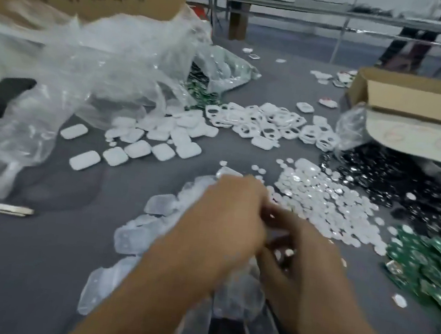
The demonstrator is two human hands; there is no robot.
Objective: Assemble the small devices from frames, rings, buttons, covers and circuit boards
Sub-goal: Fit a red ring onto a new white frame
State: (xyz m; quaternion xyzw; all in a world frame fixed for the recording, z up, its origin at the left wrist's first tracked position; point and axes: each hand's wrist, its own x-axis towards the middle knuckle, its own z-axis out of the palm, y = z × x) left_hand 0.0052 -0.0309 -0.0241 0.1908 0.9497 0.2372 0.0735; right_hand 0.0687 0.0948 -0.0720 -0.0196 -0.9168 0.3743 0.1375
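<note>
Both hands meet over the grey table [34, 269], blurred. The left hand [231, 218] and the right hand [306, 263] curl their fingers toward each other, with small white bits showing between them; whether either hand grips anything I cannot tell. Translucent covers [149, 241] lie under and at 9 o'clock of the hands. White buttons [328, 205] are heaped at 1 o'clock, white frames [269, 123] at 12, black rings [379, 178] at 2 and green circuit boards [429, 264] at 3. A crumpled plastic bag [87, 67] sits at 10 o'clock.
</note>
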